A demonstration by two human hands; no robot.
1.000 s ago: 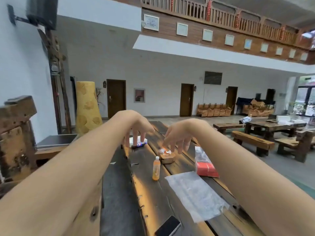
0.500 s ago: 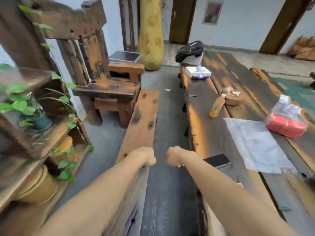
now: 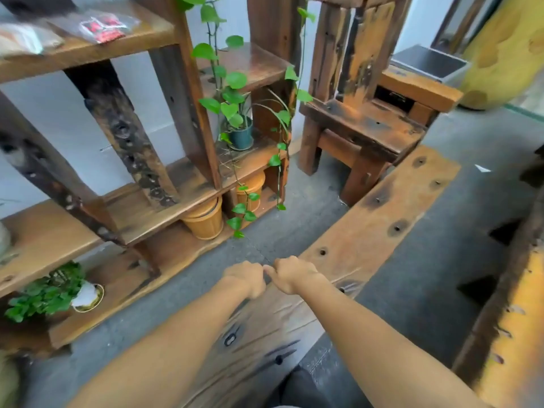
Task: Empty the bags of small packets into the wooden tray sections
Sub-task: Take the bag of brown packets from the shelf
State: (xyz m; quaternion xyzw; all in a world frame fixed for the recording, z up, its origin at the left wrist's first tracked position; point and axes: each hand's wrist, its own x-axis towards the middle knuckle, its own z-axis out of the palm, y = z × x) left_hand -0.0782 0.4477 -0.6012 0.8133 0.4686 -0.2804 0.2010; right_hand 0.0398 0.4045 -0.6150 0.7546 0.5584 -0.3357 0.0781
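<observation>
Wooden bench [image 3: 368, 231] below, left hand [image 3: 245, 278] and right hand [image 3: 294, 275] — both curled into fists, knuckles touching

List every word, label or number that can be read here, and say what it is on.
No text here can be read.
Bag of red packets on the top shelf: dark printed marks, too blurred to read.
Pale bag beside it: blurred, nothing legible.
</observation>
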